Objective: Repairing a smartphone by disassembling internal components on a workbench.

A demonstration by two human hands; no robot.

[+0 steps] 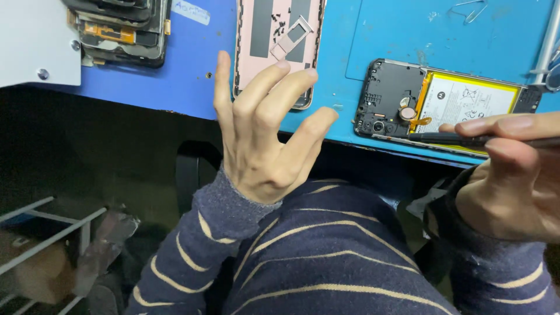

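Pinched in our right hand (513, 181) was a thin dark tool (466, 139), tip laid over the opened phone (443, 105) at the blue tabletop's (192, 76) near edge; our left hand (262, 134) hovered empty, fingers spread, beside the pink back cover (280, 35).

Single head-worn view, steeply downward and close over the blue bench edge (192, 87) and lap.

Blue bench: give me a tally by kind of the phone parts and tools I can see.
Opened phone with yellow battery: 1
Pink back cover: 1
Stack of phone frames: 1
Dark thin tool, in the right hand: 1
Tweezers: 1
Total: 5
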